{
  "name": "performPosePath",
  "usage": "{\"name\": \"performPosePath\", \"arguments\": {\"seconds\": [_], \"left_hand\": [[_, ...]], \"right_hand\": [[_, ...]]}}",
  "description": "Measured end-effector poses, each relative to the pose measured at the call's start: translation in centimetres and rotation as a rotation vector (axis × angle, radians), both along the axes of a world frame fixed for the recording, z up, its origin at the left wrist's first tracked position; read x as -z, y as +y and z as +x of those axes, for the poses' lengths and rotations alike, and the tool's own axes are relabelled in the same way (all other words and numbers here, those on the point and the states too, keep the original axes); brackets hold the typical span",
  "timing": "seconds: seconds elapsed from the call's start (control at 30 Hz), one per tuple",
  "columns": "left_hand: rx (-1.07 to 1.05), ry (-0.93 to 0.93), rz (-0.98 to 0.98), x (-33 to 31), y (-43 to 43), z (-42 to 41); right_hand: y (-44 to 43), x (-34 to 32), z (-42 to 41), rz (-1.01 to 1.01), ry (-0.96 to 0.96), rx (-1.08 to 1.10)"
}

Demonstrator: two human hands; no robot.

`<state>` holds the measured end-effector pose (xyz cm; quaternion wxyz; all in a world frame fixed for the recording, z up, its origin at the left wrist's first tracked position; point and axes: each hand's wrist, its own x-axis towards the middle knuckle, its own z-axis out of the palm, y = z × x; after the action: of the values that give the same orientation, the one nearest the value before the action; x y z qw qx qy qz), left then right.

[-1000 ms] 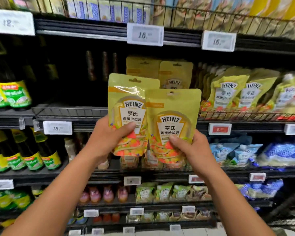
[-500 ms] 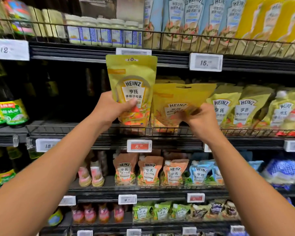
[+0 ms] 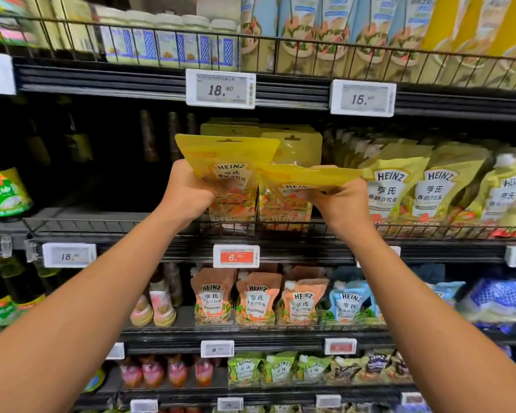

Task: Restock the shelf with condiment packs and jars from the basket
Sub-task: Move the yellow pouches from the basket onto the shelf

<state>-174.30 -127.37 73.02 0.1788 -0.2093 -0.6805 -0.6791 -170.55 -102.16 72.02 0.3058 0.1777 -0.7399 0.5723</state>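
Note:
My left hand [image 3: 186, 193] grips a yellow Heinz salad-dressing pouch [image 3: 230, 162], held upright and leaning back over the wire rail [image 3: 280, 226] of the middle shelf. My right hand [image 3: 337, 201] pinches a second yellow pouch [image 3: 307, 177], tipped nearly flat with its top pointing right. Both pouches sit just above and in front of more yellow pouches [image 3: 292, 144] standing on that shelf. The basket is out of view.
Spouted Heinz pouches [image 3: 390, 186] fill the shelf to the right. Dark bottles [image 3: 6, 192] stand at the left, with a dark gap between. Jars [image 3: 167, 43] and tall packs line the shelf above, orange and blue pouches [image 3: 259, 296] the shelf below. Price tags [image 3: 220, 88] edge each shelf.
Both hands have risen and pushed the two pouches forward over the rail into the shelf. The right pouch has tipped from upright to nearly flat. The view has moved closer.

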Motion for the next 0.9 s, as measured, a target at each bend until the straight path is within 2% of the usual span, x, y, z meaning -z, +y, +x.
{"name": "performPosePath", "arguments": {"seconds": [0.13,0.3,0.37,0.47,0.9], "left_hand": [[0.155,-0.122,0.041,0.9,-0.9,-0.8],[0.303,-0.142,0.025,2.1,-1.9,-1.3],[0.260,-0.085,-0.004,2.5,-2.2,-1.3],[0.130,0.036,-0.155,2.6,-2.4,-0.9],[0.027,-0.043,-0.274,2.0,-2.8,-2.0]], "right_hand": [[-0.1,0.7,-0.5,0.050,0.046,-0.050],[-0.3,1.7,-0.9,0.186,0.053,-0.053],[-0.2,1.8,-1.0,0.148,-0.018,-0.061],[0.0,1.7,-1.0,0.100,-0.093,-0.078],[0.6,0.4,-2.5,0.237,-0.160,-0.006]]}}
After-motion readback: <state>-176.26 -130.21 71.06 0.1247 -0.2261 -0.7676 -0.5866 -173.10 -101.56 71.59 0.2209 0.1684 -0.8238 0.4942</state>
